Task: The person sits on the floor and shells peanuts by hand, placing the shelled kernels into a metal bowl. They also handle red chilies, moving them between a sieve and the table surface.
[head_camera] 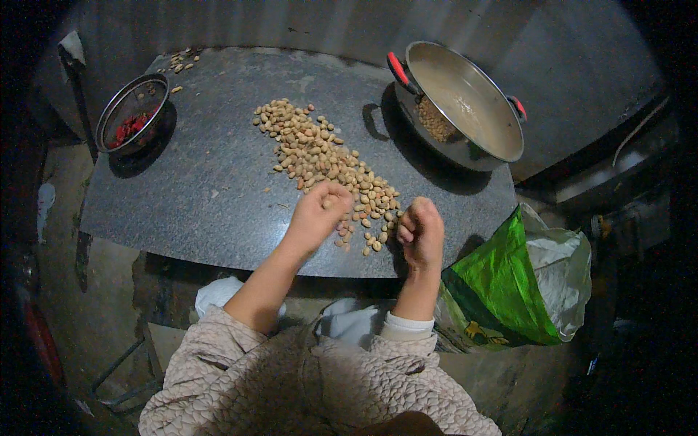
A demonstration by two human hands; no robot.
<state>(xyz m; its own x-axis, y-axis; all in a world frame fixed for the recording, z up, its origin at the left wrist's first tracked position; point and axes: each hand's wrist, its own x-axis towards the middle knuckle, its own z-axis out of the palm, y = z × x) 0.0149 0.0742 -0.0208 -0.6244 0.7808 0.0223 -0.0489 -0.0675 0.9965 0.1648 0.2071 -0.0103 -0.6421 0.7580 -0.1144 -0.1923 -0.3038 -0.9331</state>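
Note:
A long pile of nuts, apparently peanuts (319,150), runs diagonally across the grey speckled tabletop (218,141). At the near left side of the pile is my left hand (324,210), its fingers curled around a pale nut. My right hand (422,226), also curled, hovers or rests by the pile's near right end; whether it holds anything is hidden by the fingers. A few reddish nuts lie between the two hands.
Back right stands a wide metal pan (463,103) with red handles. A mesh strainer (133,114) with red contents sits at the left, near scattered shells or nuts (182,61). An open green and white sack (501,283) stands beside the table's near right corner.

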